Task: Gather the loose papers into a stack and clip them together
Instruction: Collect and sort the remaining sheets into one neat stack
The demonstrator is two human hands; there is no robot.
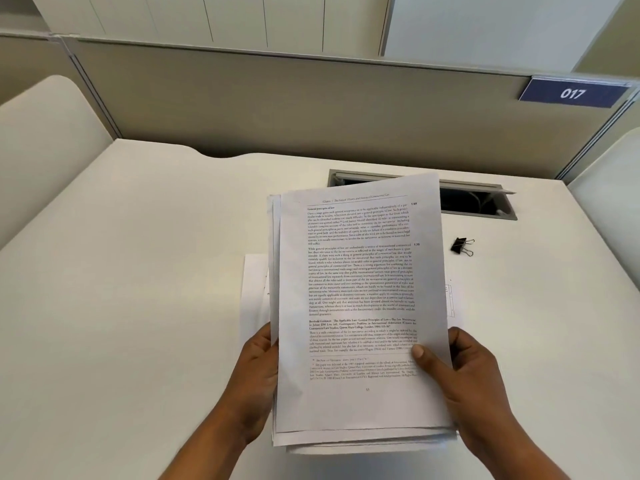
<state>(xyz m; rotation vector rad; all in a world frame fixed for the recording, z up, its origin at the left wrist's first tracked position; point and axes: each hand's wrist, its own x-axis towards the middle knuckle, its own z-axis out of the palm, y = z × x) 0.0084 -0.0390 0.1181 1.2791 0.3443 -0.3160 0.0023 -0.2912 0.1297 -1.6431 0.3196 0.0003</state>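
White tabletop (138,271) inside a beige cubicle; partition wall behind carries a blue sign (573,94) reading "017".

Left hand (258,379): fingers wrapped behind the left edge of the paper stack (360,306), gripping it. Right hand (467,382): thumb pressed flat on the front page near the lower right, remaining fingers behind the sheets, clamped on the stack. Stack held up off the tabletop, tilted toward the camera; edges uneven, several sheets showing offset at the left and bottom.

Top page: dense printed text. Readable bits: a heading "General principles of law", margin numbers "1.69" and "1.70", a bold line beginning "Berthold Goldman". Footnotes at the bottom too small to read.

Loose sheets (254,289) lie flat on the tabletop under the held stack, showing at its left and right sides.

Black binder clip (462,245) lies on the tabletop, right of the stack, apart from it.

Cable slot (478,200) recessed in the tabletop, lid raised; dark interior, contents unclear.
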